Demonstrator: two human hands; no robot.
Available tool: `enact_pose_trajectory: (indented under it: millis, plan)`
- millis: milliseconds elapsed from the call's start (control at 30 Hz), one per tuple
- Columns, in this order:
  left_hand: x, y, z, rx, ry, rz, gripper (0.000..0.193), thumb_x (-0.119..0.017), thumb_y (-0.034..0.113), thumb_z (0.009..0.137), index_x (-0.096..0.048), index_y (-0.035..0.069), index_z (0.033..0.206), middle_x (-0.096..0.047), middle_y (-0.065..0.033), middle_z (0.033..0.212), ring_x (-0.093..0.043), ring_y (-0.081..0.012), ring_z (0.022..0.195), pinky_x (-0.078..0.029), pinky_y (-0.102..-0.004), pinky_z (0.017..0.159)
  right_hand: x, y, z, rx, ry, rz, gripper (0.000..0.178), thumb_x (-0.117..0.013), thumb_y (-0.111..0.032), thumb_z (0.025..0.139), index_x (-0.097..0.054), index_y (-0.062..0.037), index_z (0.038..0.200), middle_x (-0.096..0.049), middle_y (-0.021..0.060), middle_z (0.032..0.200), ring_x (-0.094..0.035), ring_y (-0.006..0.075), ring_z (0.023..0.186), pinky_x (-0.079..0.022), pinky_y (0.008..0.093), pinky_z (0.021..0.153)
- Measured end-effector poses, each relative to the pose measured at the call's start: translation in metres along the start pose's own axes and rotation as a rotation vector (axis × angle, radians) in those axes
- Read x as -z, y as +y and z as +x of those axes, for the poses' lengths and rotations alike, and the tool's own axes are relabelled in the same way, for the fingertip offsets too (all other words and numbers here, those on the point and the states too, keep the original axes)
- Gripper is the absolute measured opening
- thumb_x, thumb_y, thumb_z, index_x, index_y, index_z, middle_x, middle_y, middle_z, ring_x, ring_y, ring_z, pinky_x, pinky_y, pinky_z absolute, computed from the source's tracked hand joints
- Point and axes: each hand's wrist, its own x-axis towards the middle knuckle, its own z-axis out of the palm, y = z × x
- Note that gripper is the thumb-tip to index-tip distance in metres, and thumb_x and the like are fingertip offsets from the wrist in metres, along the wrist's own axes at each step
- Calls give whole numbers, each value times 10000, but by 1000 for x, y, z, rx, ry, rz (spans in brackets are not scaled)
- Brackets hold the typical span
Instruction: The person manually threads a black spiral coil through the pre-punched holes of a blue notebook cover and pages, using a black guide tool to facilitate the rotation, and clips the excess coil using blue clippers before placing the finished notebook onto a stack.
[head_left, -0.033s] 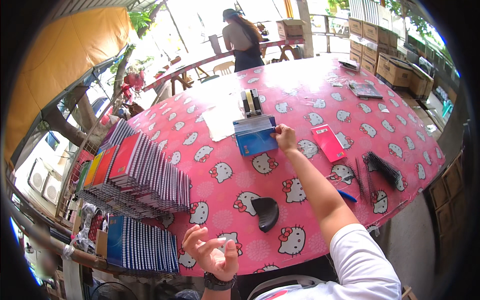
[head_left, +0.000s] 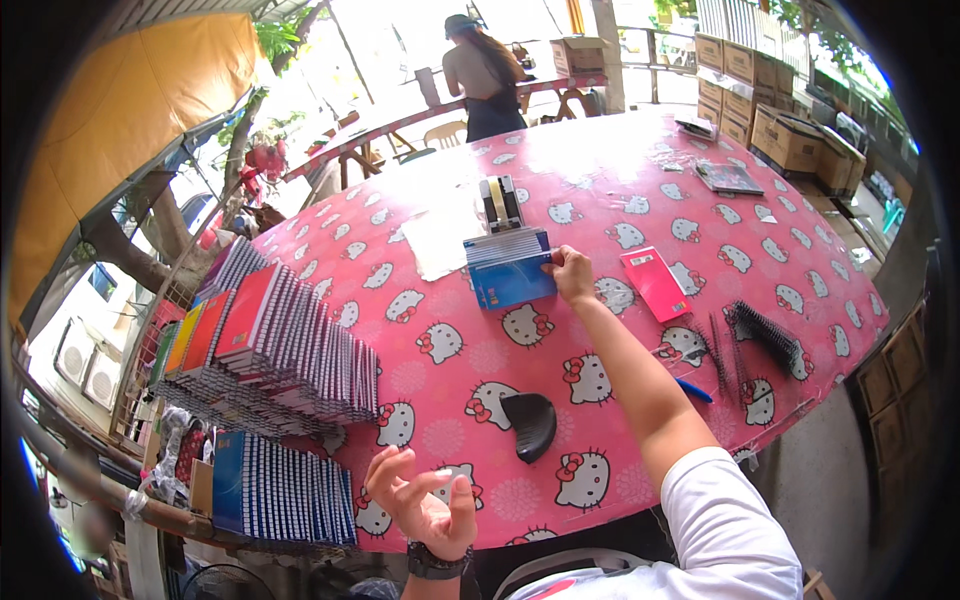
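Observation:
My right hand (head_left: 570, 274) is closed on the right edge of a blue notebook (head_left: 515, 283). This notebook lies in front of a row of overlapping notebooks (head_left: 508, 246), whose pale edges show. My left hand (head_left: 425, 500) is raised above the near table edge, palm up. Its fingers are loosely curled and apart, with nothing in them. A black, rounded, smooth object (head_left: 532, 425) of a kind I cannot tell lies between my hands. To the right of my right hand rests a pink notebook (head_left: 656, 284).
A tape dispenser (head_left: 500, 204) stands behind the notebooks. At left are stacked spiral notebooks (head_left: 300, 345) and a blue-covered row (head_left: 290, 492). Black binding coils (head_left: 765, 338) and a blue pen (head_left: 694, 390) lie at right. Another person (head_left: 485, 80) stands beyond the pink-covered table (head_left: 640, 400); cartons (head_left: 740, 90) are piled behind.

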Motion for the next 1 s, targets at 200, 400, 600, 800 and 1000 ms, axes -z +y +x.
enact_pose_trajectory:
  millis: [200, 400, 600, 800, 1000]
  plan:
    - [-19, 3, 24, -15, -165, 264, 315, -631, 113, 809, -565, 71, 1115, -501, -139, 1212, -420, -307, 1181, -286, -477, 1048, 69, -85, -83, 121, -386, 379, 158, -734, -15, 747, -605, -4, 839, -625, 50, 712, -575, 101, 665, -473, 296, 610]
    - [-46, 5, 5, 105, -555, 32, 204, -669, 66, 780, -666, 108, 980, -640, -61, 934, -578, -216, 895, -371, -361, 862, 148, -116, -202, 175, -585, 431, 189, -733, -10, 758, -621, -29, 908, -649, 73, 813, -639, 160, 740, -499, 277, 639]
    - [-40, 6, -24, 186, -629, -24, 179, -699, 24, 717, -696, 91, 883, -621, -25, 800, -554, -192, 764, -379, -326, 724, 225, -49, -166, -15, -332, 217, 189, -703, -58, 783, -665, -44, 968, -664, 111, 798, -660, 209, 752, -519, 305, 669]
    - [-37, 2, -35, 192, -583, 16, 182, -730, 36, 701, -714, 106, 869, -589, -6, 775, -520, -182, 739, -375, -318, 696, 248, 32, -117, 102, -203, -754, 267, -735, -159, 749, -649, -69, 985, -647, 79, 950, -588, 255, 927, -479, 372, 805]
    - [-37, 1, -32, 203, -613, -20, 174, -748, 89, 717, -717, 128, 884, -593, 10, 774, -524, -167, 743, -357, -306, 693, 236, 36, -106, -15, -231, -903, 311, -755, -215, 724, -634, -90, 982, -643, 43, 1001, -546, 242, 1017, -441, 401, 852]
